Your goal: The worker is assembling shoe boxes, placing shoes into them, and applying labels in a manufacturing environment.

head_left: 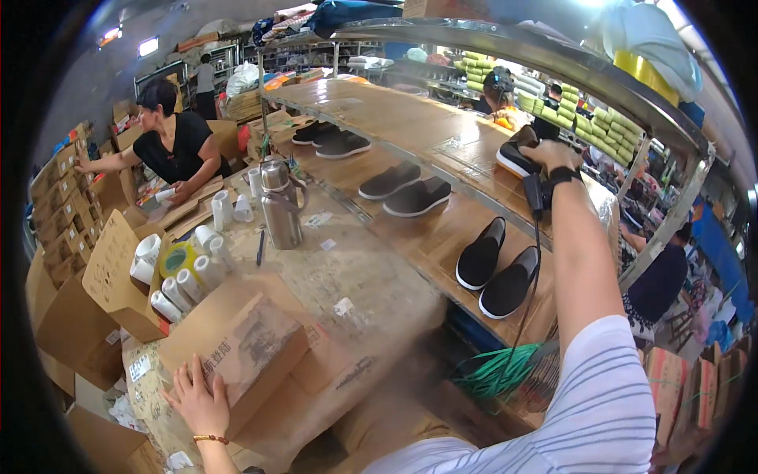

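My left hand (199, 399) lies with fingers spread on the near left side of a brown cardboard shoe box (257, 347) on the worktable. On the upper shelf (442, 138), my right hand (554, 156) grips a dark slip-on shoe (515, 155) with a pale sole; part of the shoe is hidden behind the fingers. A black device with a hanging cable (538, 193) is strapped to my right wrist. Below that arm, a pair of black slip-on shoes (509, 288) rests on the lower shelf. Further left on it is a grey pair (417, 196).
White label rolls (207, 268) and yellow tape (178, 259) stand by an open carton (118, 272). A steel flask (280, 207) and a pen (260, 247) are on the table (379, 296). Green straps (501, 371) hang below the shelf. A co-worker (178, 150) in black handles cartons.
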Available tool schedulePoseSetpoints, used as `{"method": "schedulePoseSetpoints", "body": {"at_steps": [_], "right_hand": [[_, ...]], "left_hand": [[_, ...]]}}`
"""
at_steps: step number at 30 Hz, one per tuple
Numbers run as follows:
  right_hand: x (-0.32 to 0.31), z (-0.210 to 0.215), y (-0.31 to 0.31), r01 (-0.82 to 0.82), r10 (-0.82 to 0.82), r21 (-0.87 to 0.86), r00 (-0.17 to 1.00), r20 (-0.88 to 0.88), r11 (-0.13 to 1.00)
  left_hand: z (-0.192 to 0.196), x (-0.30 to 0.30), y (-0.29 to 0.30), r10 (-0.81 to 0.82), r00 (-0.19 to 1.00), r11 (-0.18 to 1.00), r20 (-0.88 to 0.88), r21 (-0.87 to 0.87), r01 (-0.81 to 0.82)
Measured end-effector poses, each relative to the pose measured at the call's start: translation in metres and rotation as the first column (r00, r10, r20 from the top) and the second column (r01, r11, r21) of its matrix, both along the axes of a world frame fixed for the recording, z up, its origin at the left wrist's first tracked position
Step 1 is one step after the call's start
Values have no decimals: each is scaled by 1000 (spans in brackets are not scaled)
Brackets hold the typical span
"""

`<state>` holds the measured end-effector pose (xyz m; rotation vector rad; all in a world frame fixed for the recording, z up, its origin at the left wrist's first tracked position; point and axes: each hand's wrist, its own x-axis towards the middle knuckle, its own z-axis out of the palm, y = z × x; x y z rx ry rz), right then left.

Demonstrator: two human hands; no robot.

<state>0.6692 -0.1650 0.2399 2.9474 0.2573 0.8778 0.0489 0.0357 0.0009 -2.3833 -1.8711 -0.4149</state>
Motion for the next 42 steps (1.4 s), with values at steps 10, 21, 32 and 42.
{"method": "schedulePoseSetpoints", "body": {"at_steps": [10, 21, 32, 42], "right_hand": [[-68, -3, 80, -753, 748, 43, 657, 93, 656], [-270, -131, 113, -112, 891, 981, -444, 91, -156], [-342, -253, 107, 843, 731, 480, -485, 480, 243], [-355, -290, 107, 920, 734, 274, -388, 558, 279]], "left_hand": [[5, -15, 5, -197, 961, 976, 194, 131, 174], [-45, -8, -50, -178, 976, 898, 122, 427, 110], [30, 76, -77, -276, 77, 856, 958, 209, 472], [31, 40, -32, -601, 775, 665, 193, 658, 352]]}}
